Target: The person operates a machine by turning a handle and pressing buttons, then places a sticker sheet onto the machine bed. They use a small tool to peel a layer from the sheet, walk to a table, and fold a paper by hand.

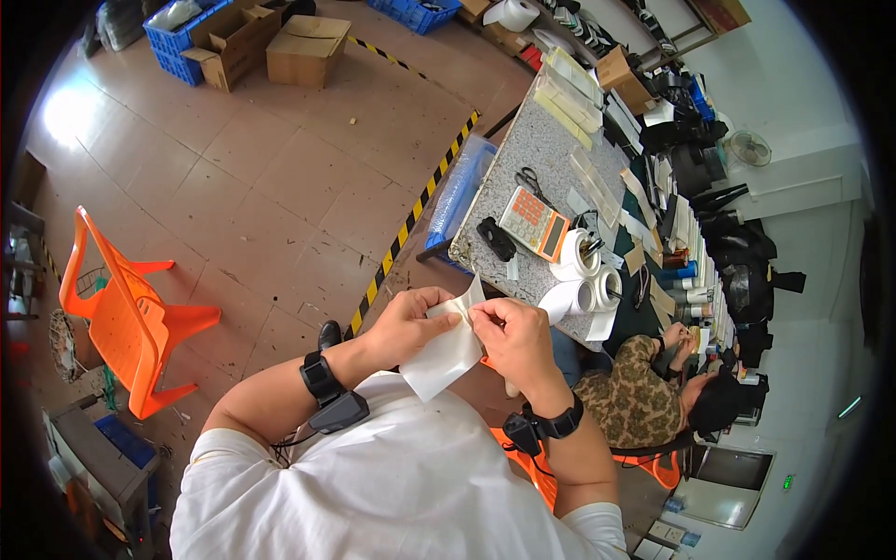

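In front of my chest I hold a white sheet (441, 362), which looks like paper or label backing. My left hand (408, 327) is closed on its left side, the thumb lying across the surface. With thumb and fingertips, my right hand (516, 338) pinches the sheet's upper right part. A corner sticks up between the hands, and the lower end hangs toward my shirt. Whether a smaller piece is between the right fingertips, I cannot tell.
A speckled table (504, 168) to the right carries a calculator (535, 222), scissors (530, 179), a black object (496, 239) and white rolls (581, 280). A seated co-worker (635, 392) is at the right. An orange chair (131, 317) stands left; cardboard boxes (306, 51) lie at the far left.
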The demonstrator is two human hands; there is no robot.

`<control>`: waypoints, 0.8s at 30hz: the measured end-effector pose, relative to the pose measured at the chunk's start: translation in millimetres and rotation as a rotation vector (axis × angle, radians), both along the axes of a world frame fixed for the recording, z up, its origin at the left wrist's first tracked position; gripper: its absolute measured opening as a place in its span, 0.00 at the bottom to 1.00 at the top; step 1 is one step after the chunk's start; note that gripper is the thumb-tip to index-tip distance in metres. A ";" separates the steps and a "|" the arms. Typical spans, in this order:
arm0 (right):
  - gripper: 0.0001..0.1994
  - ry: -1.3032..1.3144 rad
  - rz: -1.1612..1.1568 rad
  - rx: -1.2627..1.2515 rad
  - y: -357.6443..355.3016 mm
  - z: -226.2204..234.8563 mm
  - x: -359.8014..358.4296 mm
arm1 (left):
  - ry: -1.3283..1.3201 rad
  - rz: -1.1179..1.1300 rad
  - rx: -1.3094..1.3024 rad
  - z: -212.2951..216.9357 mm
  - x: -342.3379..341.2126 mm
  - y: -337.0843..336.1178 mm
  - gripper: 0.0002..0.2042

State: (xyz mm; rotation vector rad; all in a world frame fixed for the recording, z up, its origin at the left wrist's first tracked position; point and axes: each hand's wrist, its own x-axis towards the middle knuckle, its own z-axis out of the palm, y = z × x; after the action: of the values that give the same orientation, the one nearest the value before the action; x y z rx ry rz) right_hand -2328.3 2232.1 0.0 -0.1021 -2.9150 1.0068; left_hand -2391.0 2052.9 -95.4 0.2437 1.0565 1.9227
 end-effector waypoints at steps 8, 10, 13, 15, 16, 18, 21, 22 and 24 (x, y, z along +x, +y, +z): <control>0.11 -0.053 -0.150 -0.051 1.3 18.2 6.4 | -0.060 0.117 0.095 -6.6 -3.7 -3.2 0.10; 0.13 -0.452 -0.203 -0.106 3.4 21.3 10.8 | -0.059 0.174 0.118 -7.9 -3.6 -4.1 0.10; 0.13 -0.350 -0.322 -0.571 -1.6 -8.4 16.9 | -0.073 0.212 0.191 -0.8 -3.9 -0.4 0.11; 0.14 -0.292 -0.375 -0.804 -2.6 -16.8 18.7 | -0.084 0.200 0.205 -3.2 -4.9 1.4 0.11; 0.13 -0.249 -0.359 -0.774 -2.9 -17.6 19.0 | -0.099 0.192 0.217 -5.3 -5.1 1.7 0.11; 0.11 -0.162 -0.329 -0.713 -3.5 -18.5 19.6 | -0.113 0.183 0.229 -6.5 -6.6 0.2 0.11; 0.10 -0.131 -0.324 -0.590 -8.3 -16.9 20.9 | -0.218 0.093 0.243 -6.9 -10.9 -6.0 0.11; 0.10 -0.118 -0.319 -0.528 -10.4 -17.2 21.6 | -0.218 0.094 0.243 -7.3 -11.3 -4.8 0.11; 0.10 -0.068 -0.307 -0.513 -14.3 -22.9 24.0 | -0.230 0.066 0.206 -8.8 -11.4 1.2 0.11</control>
State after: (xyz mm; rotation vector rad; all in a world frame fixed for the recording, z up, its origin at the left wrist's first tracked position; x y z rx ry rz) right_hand -2304.3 2217.8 -22.8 -0.5910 -2.5052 1.6729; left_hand -2402.4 2054.1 -104.3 0.1003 0.7245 2.0642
